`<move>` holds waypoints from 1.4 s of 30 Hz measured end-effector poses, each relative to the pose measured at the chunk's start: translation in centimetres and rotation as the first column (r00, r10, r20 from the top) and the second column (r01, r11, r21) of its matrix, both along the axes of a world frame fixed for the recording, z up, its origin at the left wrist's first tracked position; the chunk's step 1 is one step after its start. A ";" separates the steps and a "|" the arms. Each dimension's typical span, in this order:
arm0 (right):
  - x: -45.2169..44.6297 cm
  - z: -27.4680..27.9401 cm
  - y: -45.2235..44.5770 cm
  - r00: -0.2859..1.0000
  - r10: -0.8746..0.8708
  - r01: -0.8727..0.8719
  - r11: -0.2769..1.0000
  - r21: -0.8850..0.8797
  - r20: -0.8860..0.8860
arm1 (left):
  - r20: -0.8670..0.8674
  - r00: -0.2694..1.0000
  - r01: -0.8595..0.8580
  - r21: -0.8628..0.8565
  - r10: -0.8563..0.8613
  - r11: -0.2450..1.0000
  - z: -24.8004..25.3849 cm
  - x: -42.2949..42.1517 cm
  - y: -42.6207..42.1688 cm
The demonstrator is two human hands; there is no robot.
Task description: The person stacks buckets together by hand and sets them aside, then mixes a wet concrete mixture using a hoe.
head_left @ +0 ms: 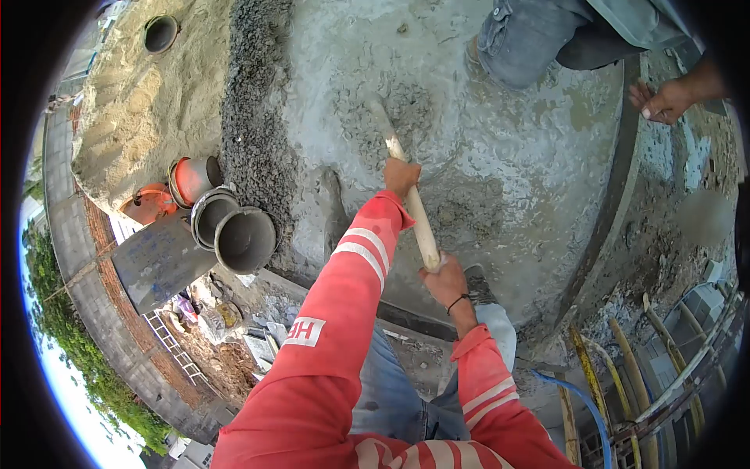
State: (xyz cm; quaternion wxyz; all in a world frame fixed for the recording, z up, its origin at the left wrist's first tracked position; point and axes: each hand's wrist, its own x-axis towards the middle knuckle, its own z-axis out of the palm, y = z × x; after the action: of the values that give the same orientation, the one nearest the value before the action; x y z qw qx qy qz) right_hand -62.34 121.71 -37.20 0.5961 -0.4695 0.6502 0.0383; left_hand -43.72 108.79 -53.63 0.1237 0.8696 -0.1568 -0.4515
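Observation:
A pale wooden handle (419, 219) slants across the middle of the view, its far end down in the wet grey concrete (500, 180). My left hand (401, 177) is closed round the handle's upper part, nearer the concrete. Near the handle's lower end, my right hand (447, 280) is wrapped round it, with a dark band on the wrist. What sits at the handle's far end is hidden in the concrete. Both my arms are in red sleeves with pale stripes.
At the upper right, another person's knee (519, 47) and hand (662, 102) show beside the concrete. Buckets (245, 240) stand at the left near a sand heap (148, 102) and dark gravel (254, 117). Poles (591, 371) and a blue hose (582, 400) lie lower right.

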 end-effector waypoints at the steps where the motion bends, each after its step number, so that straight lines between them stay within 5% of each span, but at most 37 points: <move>1: -2.7 0.8 0.7 0.999 0.043 -0.043 0.999 0.024 0.013 | -0.020 1.000 0.005 0.012 -0.004 1.000 -0.6 -2.0 1.6; 3: -8.0 1.2 1.9 0.993 0.114 -0.112 0.993 -0.042 0.039 | -0.337 0.805 -0.509 0.028 0.488 0.860 -3.1 -4.1 3.0; 7: -19.0 4.7 8.8 0.958 0.268 -0.267 0.963 0.025 -0.097 | -0.344 0.710 -0.643 0.041 0.615 0.765 1.2 -14.5 11.2; 9: -22.2 5.3 10.6 0.917 0.336 -0.344 0.939 -0.002 -0.215 | -0.463 0.533 -0.806 -0.023 0.708 0.591 5.5 -17.7 13.8; 12: -23.0 5.1 13.1 0.849 0.438 -0.455 0.891 0.015 -0.297 | -0.538 0.529 -0.818 -0.117 0.657 0.563 13.4 -15.5 13.2; 16: -18.0 3.3 11.5 0.875 0.434 -0.451 0.892 -0.032 -0.216 | -0.514 0.622 -0.780 -0.344 0.590 0.523 11.6 -10.9 11.2; 20: -19.2 5.3 12.8 0.819 0.432 -0.407 0.901 0.147 -0.378 | -0.354 0.711 -0.635 0.048 0.608 0.771 -0.6 -18.4 16.6; 22: -21.9 6.4 14.0 0.791 0.410 -0.334 0.911 0.241 -0.454 | -0.417 0.640 -0.656 0.142 0.645 0.742 -5.5 -25.7 22.1; 26: -24.0 12.0 14.6 0.783 0.423 -0.323 0.903 0.284 -0.456 | -0.465 0.585 -0.581 0.331 0.664 0.744 1.6 -27.7 21.8; 30: -21.2 13.5 13.1 0.767 0.461 -0.398 0.887 0.234 -0.446 | -0.456 0.478 -0.749 0.234 0.751 0.620 10.0 -19.8 17.5; 31: -21.5 10.4 14.2 0.756 0.500 -0.566 0.824 -0.038 -0.423 | -0.496 0.456 -0.799 0.138 0.739 0.585 11.5 -16.0 15.7; 34: -8.6 0.4 8.3 0.834 0.450 -0.523 0.830 -0.195 -0.320 | -0.495 0.648 -0.744 -0.245 0.579 0.622 12.9 0.7 7.1; 36: 5.0 -5.3 2.0 0.916 0.389 -0.398 0.843 -0.362 -0.100 | -0.242 0.840 -0.512 -0.649 0.486 0.562 12.2 12.0 1.4; 38: 17.7 -8.2 -2.8 0.948 0.308 -0.249 0.873 -0.418 0.079 | 0.003 0.914 -0.314 -0.629 0.406 0.711 13.4 20.9 -2.5; 39: 22.6 -8.8 -4.5 0.939 0.300 -0.214 0.894 -0.394 0.170 | 0.329 0.874 -0.052 -0.670 0.359 0.741 7.7 26.1 -3.3; 42: 28.3 -12.6 -1.3 0.917 0.266 -0.208 0.955 -0.212 0.298 | 0.474 0.837 -0.043 -0.441 0.274 0.896 1.8 31.4 -0.6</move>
State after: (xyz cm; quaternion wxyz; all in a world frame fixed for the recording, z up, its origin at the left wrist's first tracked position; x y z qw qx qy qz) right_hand -34.04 120.44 -49.83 0.6415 -0.5957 0.4827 -0.0243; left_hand -12.28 108.22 -51.78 0.2949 0.9233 -0.2019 -0.1409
